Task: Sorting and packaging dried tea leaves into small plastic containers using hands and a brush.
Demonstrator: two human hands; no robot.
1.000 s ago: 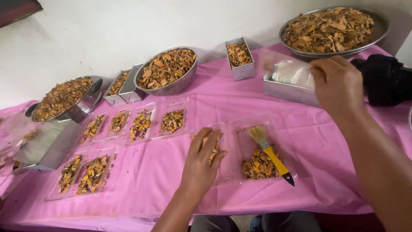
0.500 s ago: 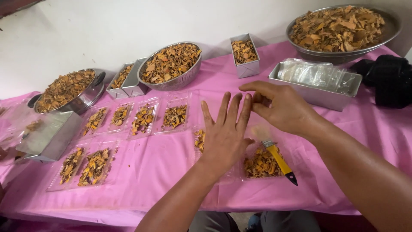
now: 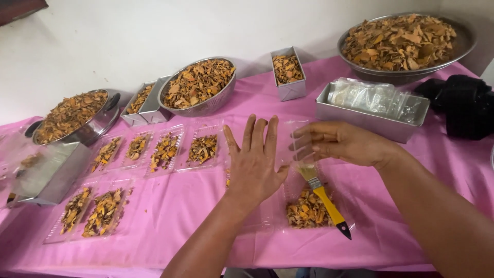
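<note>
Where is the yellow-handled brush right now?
The brush lies on the pink table, across a clear tray of chips, just below the right hand.

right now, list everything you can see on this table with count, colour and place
tablecloth: one, pink, covers the table
large metal bowls: three, silver, full of orange-brown dried slices, along the back
small metal tins: three, silver, with the same slices, back row
long metal tray: one, silver, holds clear packs, back right
empty metal tin: one, silver, far left
filled clear trays: six, clear with orange slices, left of centre
clear tray: one, with slices, front centre
brush: one, yellow handle, lying across that tray
black cloth: one, right edge
left hand: flat, fingers spread, on a clear tray
right hand: pinching a clear pack
</note>
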